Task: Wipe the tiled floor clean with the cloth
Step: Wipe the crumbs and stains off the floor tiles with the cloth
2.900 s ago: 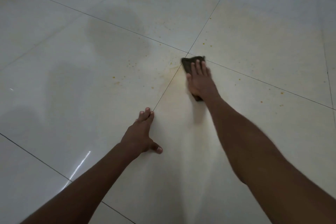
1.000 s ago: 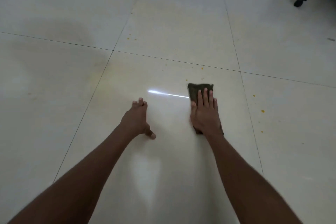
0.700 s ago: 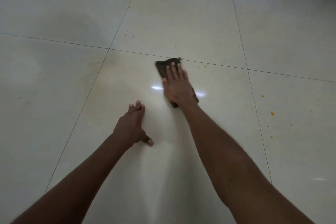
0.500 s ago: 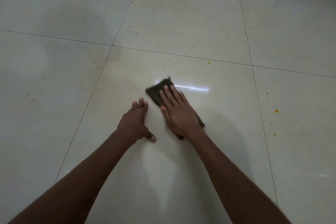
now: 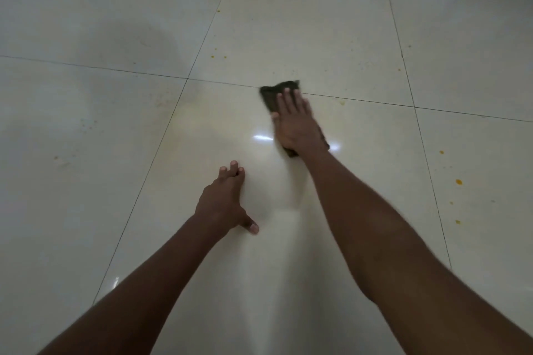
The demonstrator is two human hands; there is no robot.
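The dark cloth [image 5: 274, 95] lies flat on the tiled floor [image 5: 288, 37], its far edge just over a grout line [image 5: 375, 101]. The right hand [image 5: 294, 124] presses down on it with straight fingers, palm covering most of it, so only the far end and a near corner show. The left hand [image 5: 223, 202] rests nearer on the same tile, fingers straight and together, thumb out to the side, holding nothing. Small orange spots [image 5: 458, 181] dot the tiles to the right and beyond the cloth.
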